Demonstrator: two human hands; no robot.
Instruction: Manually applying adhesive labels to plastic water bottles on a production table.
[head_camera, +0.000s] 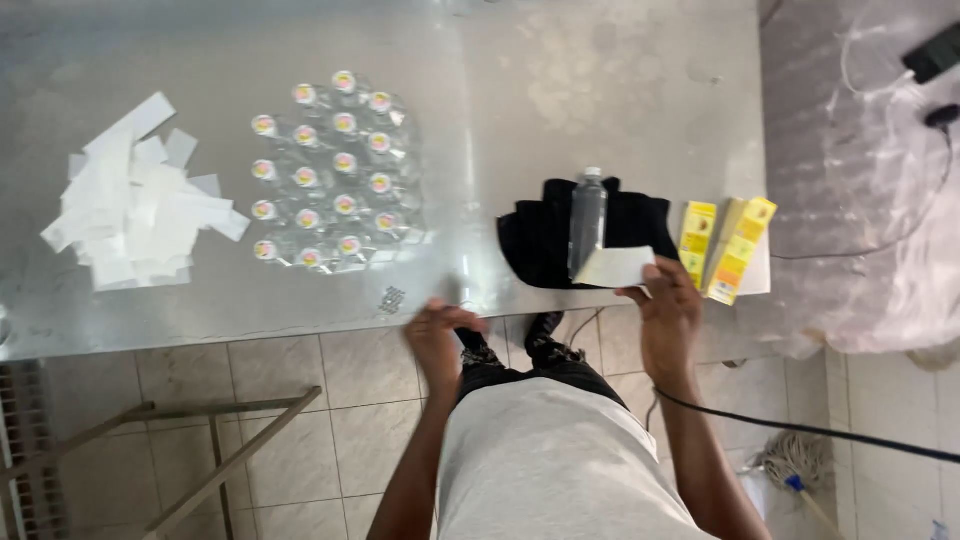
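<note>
The right hand (668, 312) pinches a white label (614, 267) by its edge, between thumb and fingers. It holds the label just in front of a clear bottle (587, 220), and the label's top edge covers the bottle's near end. Held by one edge like this, the label stays flat and its face is free.

The bottle lies on its side on a black cloth (540, 240), with its cap pointing away from the person. The cloth is soft, so I think it keeps the round bottle from rolling on the smooth desk (500, 90).

The left hand (440, 335) is at the near edge of the desk, with its fingers curled down. It holds nothing that I can see. It is blurry, so I cannot tell if it touches the edge.

Two yellow strips (722, 245) lie just to the right of the cloth, close to the right hand, so they are easy to reach.

Farther left, many bottles (325, 170) stand close together in rows. We see their round caps from above. They are upright and packed tight, so they take little room. At the far left is a heap of white paper strips (140, 210), well apart from the hands.
</note>
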